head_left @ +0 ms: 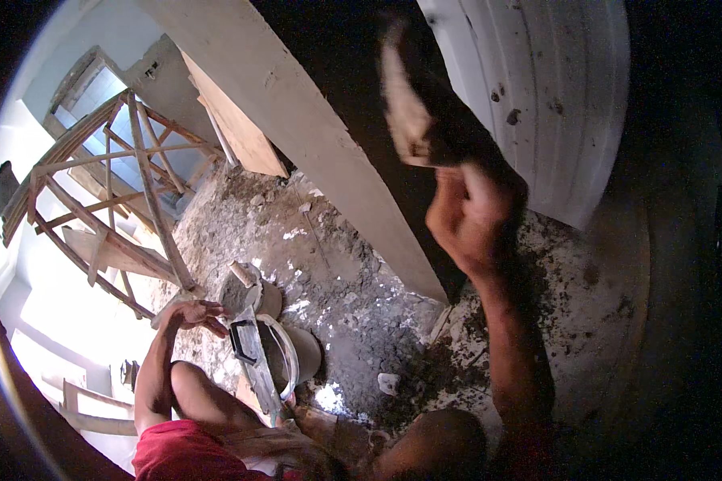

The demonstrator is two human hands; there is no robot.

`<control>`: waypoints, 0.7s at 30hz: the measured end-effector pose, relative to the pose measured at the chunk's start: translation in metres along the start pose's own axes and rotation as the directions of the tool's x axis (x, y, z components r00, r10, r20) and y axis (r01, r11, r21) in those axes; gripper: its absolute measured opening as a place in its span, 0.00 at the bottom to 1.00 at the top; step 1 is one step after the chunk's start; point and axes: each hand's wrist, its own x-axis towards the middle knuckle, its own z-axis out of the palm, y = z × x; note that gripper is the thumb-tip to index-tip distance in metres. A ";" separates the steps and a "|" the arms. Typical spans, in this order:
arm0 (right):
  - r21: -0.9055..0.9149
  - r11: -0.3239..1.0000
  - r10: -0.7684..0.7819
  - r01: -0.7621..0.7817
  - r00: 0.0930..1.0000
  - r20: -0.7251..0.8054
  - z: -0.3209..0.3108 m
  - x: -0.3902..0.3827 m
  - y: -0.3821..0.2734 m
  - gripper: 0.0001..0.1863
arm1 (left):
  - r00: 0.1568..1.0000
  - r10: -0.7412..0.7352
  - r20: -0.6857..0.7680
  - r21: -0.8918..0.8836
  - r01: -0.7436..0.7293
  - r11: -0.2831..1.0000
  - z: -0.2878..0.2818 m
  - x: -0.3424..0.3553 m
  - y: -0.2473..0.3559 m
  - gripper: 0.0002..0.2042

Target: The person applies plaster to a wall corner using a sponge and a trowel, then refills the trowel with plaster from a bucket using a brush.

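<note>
My right hand [469, 212] is raised at the dark, shadowed wall face [353, 72]. Its fingers are closed round a trowel [405, 112], whose pale blade is smeared by motion; whether the blade touches the wall I cannot tell. Lower left, my left hand [191, 314] is held with fingers stretched out and nothing in it. Close to those fingers, a long plastering float [257, 361] with a black handle rests across a mortar-stained bucket [305, 357]. Just behind stands a smaller bucket [265, 301] of grey mortar, a wooden-looking handle [241, 273] sticking up from it.
A wooden trestle frame [140, 184] stands at the far left. Boards [237, 132] lean behind the pale wall edge [321, 128]. White ribbed sheeting [545, 96] hangs at the upper right. Rubble and mortar splashes cover the rough floor [361, 305], and my knees are at the lower edge.
</note>
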 end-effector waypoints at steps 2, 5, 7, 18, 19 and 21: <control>-0.084 0.996 0.035 -0.019 0.980 0.196 0.021 -0.015 -0.001 0.11 | 0.999 0.033 -0.007 0.032 -0.033 0.999 0.006 -0.001 0.005 0.21; -0.090 0.996 -0.005 0.007 1.000 0.025 0.033 -0.135 0.046 0.19 | 0.995 0.100 -0.008 0.100 -0.099 0.990 0.007 0.002 0.034 0.21; -0.067 0.983 0.176 -0.171 0.980 0.094 0.026 -0.222 0.065 0.16 | 1.000 -0.003 0.001 -0.039 0.003 0.999 -0.007 0.008 0.018 0.22; -0.125 0.930 -0.367 0.346 0.895 -0.255 -0.010 0.135 0.019 0.08 | 0.990 0.130 -0.051 -0.043 -0.132 0.990 -0.022 0.027 -0.030 0.20; -0.117 0.889 -0.454 0.442 0.825 -0.336 -0.009 0.181 0.000 0.06 | 0.987 0.135 -0.081 -0.043 -0.139 0.989 -0.027 0.032 -0.026 0.19; -0.127 0.776 -0.610 0.618 0.681 -0.405 -0.002 0.259 -0.028 0.10 | 0.956 0.196 -0.219 0.009 -0.198 0.980 -0.041 0.036 -0.019 0.19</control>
